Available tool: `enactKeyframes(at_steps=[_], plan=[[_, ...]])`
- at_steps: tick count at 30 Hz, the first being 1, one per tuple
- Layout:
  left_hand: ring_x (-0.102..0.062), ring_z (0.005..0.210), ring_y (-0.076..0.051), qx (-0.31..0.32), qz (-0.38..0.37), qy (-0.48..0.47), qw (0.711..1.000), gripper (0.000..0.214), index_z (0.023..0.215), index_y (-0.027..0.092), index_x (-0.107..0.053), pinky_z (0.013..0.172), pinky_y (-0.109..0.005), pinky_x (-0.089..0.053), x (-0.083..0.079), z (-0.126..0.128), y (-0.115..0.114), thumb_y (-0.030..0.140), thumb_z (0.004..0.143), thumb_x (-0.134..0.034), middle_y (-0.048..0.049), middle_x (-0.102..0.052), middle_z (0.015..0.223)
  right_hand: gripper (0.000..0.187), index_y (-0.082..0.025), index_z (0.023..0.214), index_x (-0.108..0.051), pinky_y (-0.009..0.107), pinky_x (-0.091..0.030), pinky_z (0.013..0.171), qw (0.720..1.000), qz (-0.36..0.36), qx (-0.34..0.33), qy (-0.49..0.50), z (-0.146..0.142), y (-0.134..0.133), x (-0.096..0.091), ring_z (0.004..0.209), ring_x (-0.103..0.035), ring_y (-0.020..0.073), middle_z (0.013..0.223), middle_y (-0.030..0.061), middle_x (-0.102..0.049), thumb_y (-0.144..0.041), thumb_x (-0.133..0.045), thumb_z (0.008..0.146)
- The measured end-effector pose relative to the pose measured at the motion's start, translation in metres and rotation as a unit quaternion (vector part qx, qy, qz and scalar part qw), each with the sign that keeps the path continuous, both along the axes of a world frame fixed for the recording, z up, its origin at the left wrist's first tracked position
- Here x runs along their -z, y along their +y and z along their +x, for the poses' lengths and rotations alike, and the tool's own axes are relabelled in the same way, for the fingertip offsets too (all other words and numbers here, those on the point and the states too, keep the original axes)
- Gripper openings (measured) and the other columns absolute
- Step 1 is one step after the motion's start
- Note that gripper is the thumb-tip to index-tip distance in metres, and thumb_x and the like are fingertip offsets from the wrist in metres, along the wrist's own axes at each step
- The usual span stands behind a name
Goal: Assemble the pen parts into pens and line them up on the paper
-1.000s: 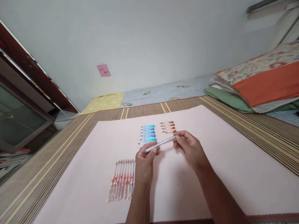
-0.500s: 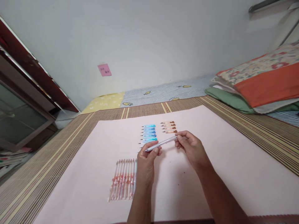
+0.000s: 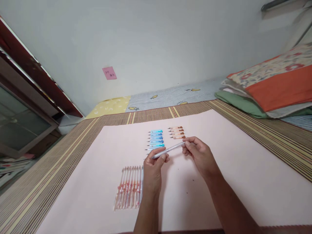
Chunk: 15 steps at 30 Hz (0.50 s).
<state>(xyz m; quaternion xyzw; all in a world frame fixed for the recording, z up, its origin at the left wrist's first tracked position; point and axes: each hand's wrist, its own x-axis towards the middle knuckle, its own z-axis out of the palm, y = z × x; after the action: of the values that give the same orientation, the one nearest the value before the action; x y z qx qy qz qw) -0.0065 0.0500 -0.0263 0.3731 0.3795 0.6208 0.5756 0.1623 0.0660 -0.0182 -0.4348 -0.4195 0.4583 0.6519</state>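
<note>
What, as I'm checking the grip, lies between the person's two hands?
In the head view, a pale pen spans from the left hand to the right hand, each holding one end, over the pink sheet.

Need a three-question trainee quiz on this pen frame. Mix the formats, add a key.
1. True or false: the left grip and right grip both hold the same pale pen.

2. In the picture, the brown-ended pens lie where relative to the blue pens?
A) to the left
B) to the right
C) stacked on top

3. Fill in: the pink note is on the ____.

Key: 1 true; 2 B; 3 wall.
</note>
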Motion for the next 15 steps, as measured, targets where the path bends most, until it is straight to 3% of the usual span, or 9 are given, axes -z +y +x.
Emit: enactKeyframes(at_steps=[15], plan=[[-0.062, 0.07, -0.013, 0.014, 0.015, 0.0, 1.0, 0.028, 0.094, 0.017, -0.075, 0.075, -0.026, -0.047, 0.0015, -0.0008, -0.0009, 0.033, 0.073, -0.082, -0.0031, -0.071, 0.074, 0.027, -0.019, 0.089, -0.068, 0.028, -0.047, 0.059, 1.0, -0.004, 0.005, 0.003, 0.0004, 0.0002, 0.0005, 0.061, -0.057, 0.0133, 0.072, 0.0014, -0.064, -0.043, -0.075, 0.078]])
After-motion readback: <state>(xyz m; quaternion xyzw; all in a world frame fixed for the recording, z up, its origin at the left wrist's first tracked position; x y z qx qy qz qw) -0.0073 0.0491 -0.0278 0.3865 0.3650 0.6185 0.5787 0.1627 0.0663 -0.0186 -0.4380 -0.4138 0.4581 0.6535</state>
